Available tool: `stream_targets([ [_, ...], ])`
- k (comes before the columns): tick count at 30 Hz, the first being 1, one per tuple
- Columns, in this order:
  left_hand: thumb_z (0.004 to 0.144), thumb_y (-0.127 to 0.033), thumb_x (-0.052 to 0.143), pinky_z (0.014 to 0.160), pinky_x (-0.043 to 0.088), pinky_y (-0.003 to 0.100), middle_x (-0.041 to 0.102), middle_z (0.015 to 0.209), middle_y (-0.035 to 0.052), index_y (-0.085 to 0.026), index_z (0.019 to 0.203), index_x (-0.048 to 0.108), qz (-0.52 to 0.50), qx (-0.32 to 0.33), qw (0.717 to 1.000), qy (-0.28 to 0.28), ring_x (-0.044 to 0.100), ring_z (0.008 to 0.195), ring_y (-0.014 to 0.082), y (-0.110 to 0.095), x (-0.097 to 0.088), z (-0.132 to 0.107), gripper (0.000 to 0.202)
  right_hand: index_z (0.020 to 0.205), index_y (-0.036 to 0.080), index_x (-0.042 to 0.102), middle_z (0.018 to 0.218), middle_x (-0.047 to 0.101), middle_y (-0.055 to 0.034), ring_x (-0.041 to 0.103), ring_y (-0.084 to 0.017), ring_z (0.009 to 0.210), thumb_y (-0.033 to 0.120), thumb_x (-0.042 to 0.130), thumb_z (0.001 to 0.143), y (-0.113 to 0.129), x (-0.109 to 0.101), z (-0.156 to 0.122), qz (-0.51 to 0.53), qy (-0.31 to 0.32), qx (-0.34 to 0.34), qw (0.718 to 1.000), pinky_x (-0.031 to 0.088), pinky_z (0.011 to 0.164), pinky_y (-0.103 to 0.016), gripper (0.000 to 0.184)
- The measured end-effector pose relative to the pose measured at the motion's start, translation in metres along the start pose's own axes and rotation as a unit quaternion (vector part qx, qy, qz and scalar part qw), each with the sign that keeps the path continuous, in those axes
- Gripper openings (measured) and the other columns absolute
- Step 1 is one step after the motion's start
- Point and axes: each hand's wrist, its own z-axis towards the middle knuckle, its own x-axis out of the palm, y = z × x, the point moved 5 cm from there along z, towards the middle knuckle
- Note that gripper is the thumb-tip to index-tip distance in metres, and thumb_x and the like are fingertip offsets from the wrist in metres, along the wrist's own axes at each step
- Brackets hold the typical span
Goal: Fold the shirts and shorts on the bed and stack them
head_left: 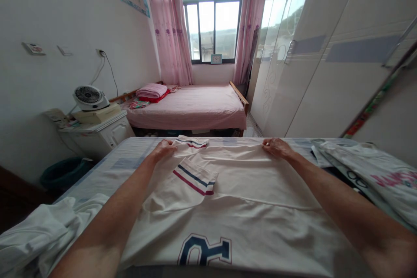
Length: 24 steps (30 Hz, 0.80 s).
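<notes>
A white T-shirt (257, 173) with navy and dark red stripes on its sleeves lies spread across the bed in front of me. Navy lettering shows on its near side. My left hand (164, 150) pinches the shirt's far edge beside a striped sleeve. At the far right corner of the cloth, my right hand (276, 147) has its fingers closed on the edge. One striped sleeve is folded inward over the body of the shirt, and the other lies at the far edge between my hands.
Crumpled white clothing (55, 230) lies at the near left. Several garments (368, 173) are stacked on the right. Beyond stand a pink-covered bed (202, 104), a cabinet (104, 132) with a fan (89, 97), a green bin (65, 171), and tall white wardrobes (312, 87).
</notes>
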Motion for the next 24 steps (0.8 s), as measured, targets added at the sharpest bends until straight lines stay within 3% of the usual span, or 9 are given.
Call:
stream_targets([
  [2,0.066,-0.036,0.054,0.056,0.044,0.027,0.067,0.07,0.0052,-0.012,0.084,0.068,-0.036,0.025,0.999,-0.021,0.06,0.064,0.0198,-0.007,-0.006,0.002,0.032,0.084,0.021,0.071,0.076,0.071,-0.0041,0.064,-0.017,0.072,0.029,0.05,0.074,-0.004,-0.004,0.004,0.013,-0.011,0.029,0.999,0.043,0.062,-0.024,0.024],
  [4,0.072,-0.037,0.051,0.062,0.044,0.025,0.067,0.079,0.0046,-0.014,0.089,0.067,-0.022,0.06,0.994,-0.085,0.059,0.071,0.0186,-0.016,-0.014,0.005,0.033,0.086,0.02,0.069,0.077,0.071,-0.0044,0.064,-0.017,0.072,0.029,0.047,0.076,-0.006,-0.008,0.008,0.026,-0.032,0.057,0.998,0.042,0.06,-0.023,0.026],
  [8,0.079,-0.032,0.046,0.076,0.042,0.027,0.065,0.097,0.0078,-0.018,0.092,0.065,0.118,0.052,0.972,-0.196,0.059,0.088,0.0214,-0.022,-0.017,0.007,0.026,0.096,0.02,0.066,0.092,0.071,-0.007,0.064,-0.019,0.082,0.03,0.046,0.079,-0.004,-0.01,0.013,0.04,-0.084,0.091,0.992,0.043,0.064,-0.024,0.029],
  [10,0.082,-0.03,0.044,0.077,0.042,0.03,0.064,0.105,0.0107,-0.019,0.1,0.063,0.153,0.005,0.967,-0.202,0.059,0.095,0.0246,-0.016,-0.011,0.006,0.028,0.103,0.019,0.063,0.095,0.071,-0.0079,0.064,-0.02,0.085,0.029,0.044,0.081,0.0,-0.006,0.014,0.046,-0.1,0.096,0.989,0.044,0.068,-0.025,0.031],
  [15,0.079,-0.036,0.051,0.075,0.045,0.034,0.067,0.105,0.0169,-0.015,0.116,0.058,0.137,-0.09,0.976,-0.144,0.062,0.098,0.0311,0.006,0.003,0.008,0.042,0.128,0.017,0.05,0.119,0.063,-0.0107,0.061,-0.022,0.101,0.022,0.042,0.082,0.008,0.005,0.006,0.058,-0.126,0.082,0.987,0.045,0.084,-0.029,0.046],
  [17,0.077,-0.038,0.056,0.078,0.046,0.033,0.066,0.113,0.0164,-0.014,0.123,0.055,0.108,-0.06,0.985,-0.121,0.062,0.1,0.0301,0.003,0.007,0.01,0.052,0.133,0.019,0.045,0.132,0.055,-0.0106,0.055,-0.025,0.114,0.026,0.042,0.083,0.01,0.01,0.0,0.055,-0.137,0.061,0.987,0.042,0.093,-0.035,0.05],
  [20,0.078,-0.027,0.053,0.085,0.046,0.03,0.066,0.117,0.0097,-0.017,0.125,0.057,0.012,0.067,0.996,-0.055,0.062,0.102,0.0245,-0.013,0.013,0.012,0.048,0.136,0.021,0.042,0.141,0.046,-0.0091,0.043,-0.028,0.127,0.036,0.038,0.087,0.011,0.023,-0.008,0.038,-0.115,0.021,0.992,0.036,0.101,-0.047,0.052],
  [22,0.081,-0.018,0.045,0.091,0.044,0.029,0.065,0.119,0.0062,-0.018,0.126,0.057,-0.009,0.127,0.988,-0.086,0.06,0.106,0.0216,-0.022,0.006,0.01,0.047,0.138,0.021,0.042,0.145,0.041,-0.0083,0.037,-0.028,0.131,0.039,0.034,0.089,0.008,0.032,-0.01,0.019,-0.079,0.012,0.997,0.032,0.104,-0.05,0.052],
  [24,0.081,-0.011,0.039,0.098,0.04,0.032,0.059,0.129,0.0065,-0.019,0.131,0.054,0.062,0.125,0.977,-0.162,0.054,0.116,0.0226,-0.027,-0.005,0.007,0.052,0.138,0.019,0.042,0.147,0.038,-0.0089,0.034,-0.028,0.134,0.039,0.03,0.091,0.008,0.036,-0.012,0.004,-0.055,0.021,0.998,0.029,0.106,-0.05,0.053],
])
